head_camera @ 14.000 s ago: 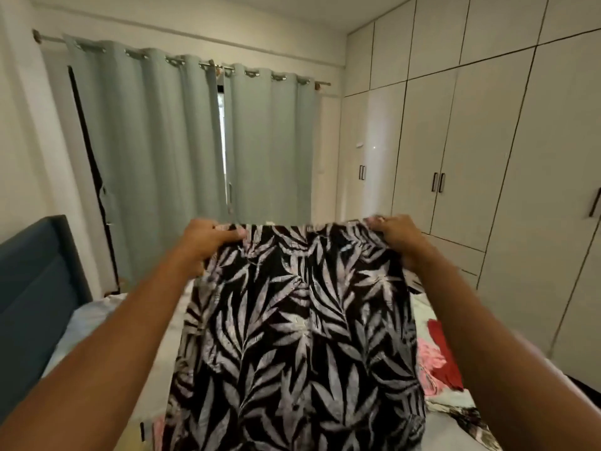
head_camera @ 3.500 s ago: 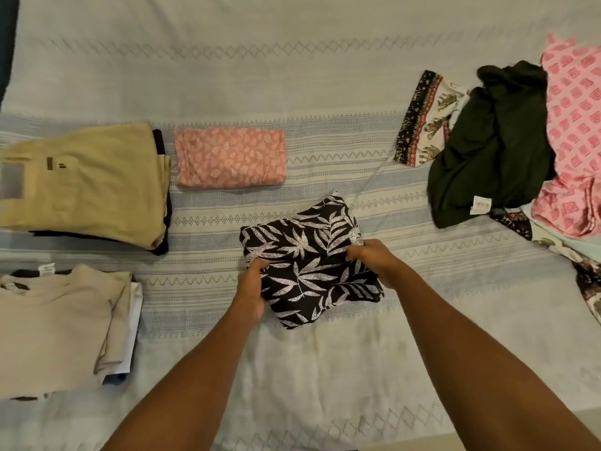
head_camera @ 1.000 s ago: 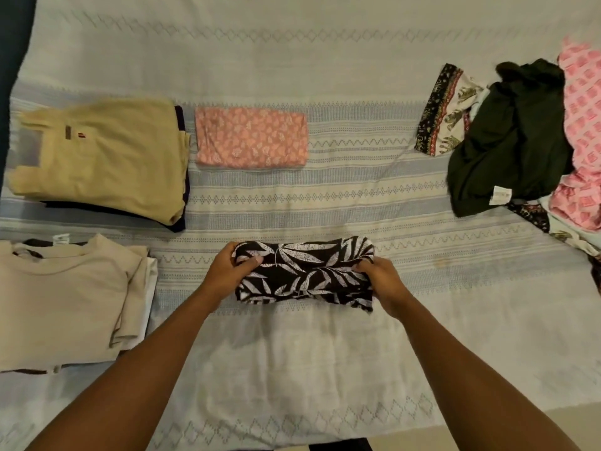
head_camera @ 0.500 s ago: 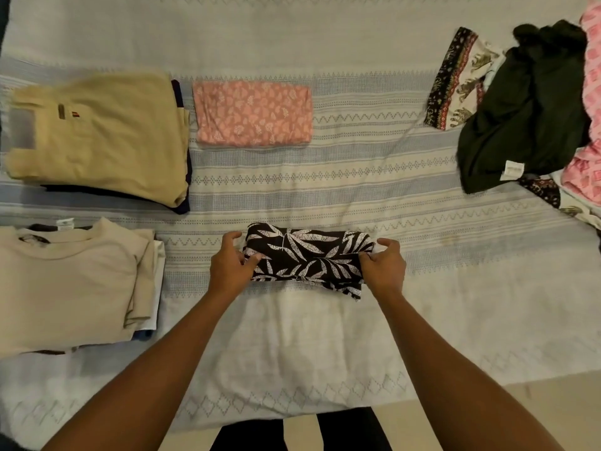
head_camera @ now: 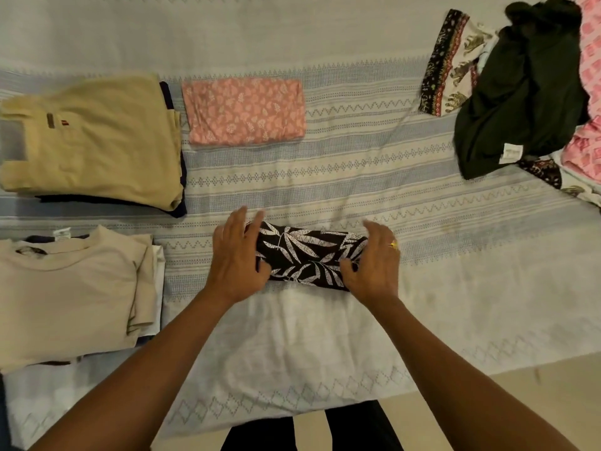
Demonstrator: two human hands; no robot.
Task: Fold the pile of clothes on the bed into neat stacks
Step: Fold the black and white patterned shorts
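Near the front edge of the bed, on its pale woven bedspread (head_camera: 325, 336), lies the small black cotton garment printed with white leaves (head_camera: 305, 255), folded into a compact oblong bundle. The left hand (head_camera: 235, 255) covers the bundle's left end, fingers fairly straight across the top and thumb tucked against the near edge. The right hand (head_camera: 374, 262) cups the right end, fingers curled over the far side and thumb pressed on the print, so both hands clasp the cloth between them. Beyond the bundle and slightly left sits a folded pink leaf-patterned cloth (head_camera: 244, 110). Further left of the bundle is a stack topped by a folded khaki garment (head_camera: 94, 138), and nearer, also to the bundle's left, a stack topped by a folded beige T-shirt (head_camera: 71, 288). Well to the bundle's right is the unfolded heap: a dark green garment (head_camera: 520, 102), a pink checked cloth (head_camera: 588, 60) and an elephant-bordered piece (head_camera: 452, 60). The folding of this piece looks finished, and the step in hand seems to be squaring it up before stacking. The next move probably calls for lifting it with even pressure at both ends so the layers do not spring open, then setting it on a matching stack, likely the pink one.
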